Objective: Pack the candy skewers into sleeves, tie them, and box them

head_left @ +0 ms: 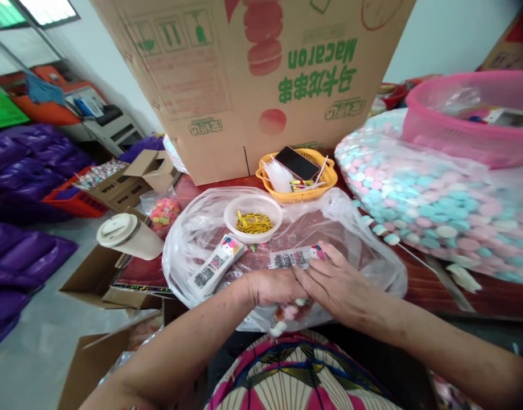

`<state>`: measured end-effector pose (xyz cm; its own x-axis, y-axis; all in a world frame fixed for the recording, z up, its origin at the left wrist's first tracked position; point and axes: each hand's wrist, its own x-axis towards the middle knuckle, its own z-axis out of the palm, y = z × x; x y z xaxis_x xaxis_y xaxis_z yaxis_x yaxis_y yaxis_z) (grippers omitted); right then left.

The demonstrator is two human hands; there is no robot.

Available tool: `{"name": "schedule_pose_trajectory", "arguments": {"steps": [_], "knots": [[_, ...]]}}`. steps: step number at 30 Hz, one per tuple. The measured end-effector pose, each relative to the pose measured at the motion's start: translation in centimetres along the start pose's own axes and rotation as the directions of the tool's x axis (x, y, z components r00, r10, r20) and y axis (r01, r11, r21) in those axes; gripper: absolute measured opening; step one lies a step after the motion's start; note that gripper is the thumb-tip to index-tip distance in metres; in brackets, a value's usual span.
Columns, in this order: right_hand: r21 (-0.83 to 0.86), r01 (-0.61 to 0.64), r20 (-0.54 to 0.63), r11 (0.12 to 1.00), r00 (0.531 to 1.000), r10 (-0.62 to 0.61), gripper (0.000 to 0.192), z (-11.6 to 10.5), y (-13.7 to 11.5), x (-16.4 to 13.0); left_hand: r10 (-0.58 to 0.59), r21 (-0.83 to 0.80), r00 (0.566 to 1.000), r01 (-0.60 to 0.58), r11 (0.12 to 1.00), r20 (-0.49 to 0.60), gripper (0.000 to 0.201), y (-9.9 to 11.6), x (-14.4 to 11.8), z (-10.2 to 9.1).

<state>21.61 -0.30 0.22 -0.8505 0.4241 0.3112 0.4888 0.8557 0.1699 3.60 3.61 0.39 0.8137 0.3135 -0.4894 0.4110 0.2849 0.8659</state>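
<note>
left hand [272,287] curled, knuckles up | right hand [336,285] flat, fingers touching left | forearms converging

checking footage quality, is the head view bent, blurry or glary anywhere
Head view: strong wide-angle bend, the carton leans and its edges splay; even soft daylight, faint shadows; mild glare on the clear bag; both hands and the bowl are sharp, the forearms at the bottom edge stretch and soften.
</note>
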Motion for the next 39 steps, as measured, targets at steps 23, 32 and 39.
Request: {"name": "schedule_pose_trajectory", "arguments": {"steps": [23, 32, 39], "knots": [[0.170, -0.698, 0.752, 0.696, 0.548, 0.366, 0.033, 9.9, 8.7, 20.9, -0.279, -0.450, 0.374, -0.529, 0.719, -0.885, 0.036, -8.4, -7.4, -0.2], [0.405, -0.716, 0.575, 0.569, 0.683, 0.451, 0.013, 8.1, 9.9, 17.9, -0.280, -0.464, 0.374, -0.629, 0.624, -0.884, 0.037, -6.9, -7.4, -1.5], [0.630, -0.638, 0.369, 0.443, 0.748, 0.552, 0.007, 6.1, 9.2, 18.3, -0.238, -0.433, 0.367, -0.669, 0.604, -0.899, 0.035, -6.1, -7.6, -1.3]]}}
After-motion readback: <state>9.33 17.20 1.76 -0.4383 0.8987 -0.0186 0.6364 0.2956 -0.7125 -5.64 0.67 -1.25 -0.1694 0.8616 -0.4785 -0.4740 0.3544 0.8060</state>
